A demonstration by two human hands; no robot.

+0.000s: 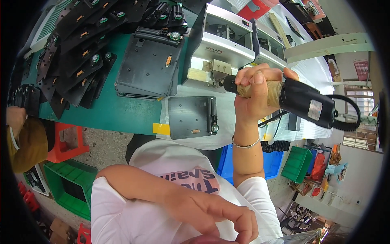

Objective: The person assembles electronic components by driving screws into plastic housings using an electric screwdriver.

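Observation:
My right hand is wrapped round a black electric screwdriver with a tape-covered grip. The screwdriver's nose meets the metal outlet block of a silver-and-black screw feeder; the tip itself is hard to make out. My left hand is raised close to the camera at the lower edge, fingers curled, with nothing visible in them. Between me and the feeder, a single black panel lies flat, carrying a bar-shaped part along its right edge, a round green-ringed part and a small orange connector.
Beside the feeder is a stack of black panels; many more panels overlap at far left on the green tabletop. Yellow tape marks the near edge. Another person's hand is at left. Blue and green crates stand below.

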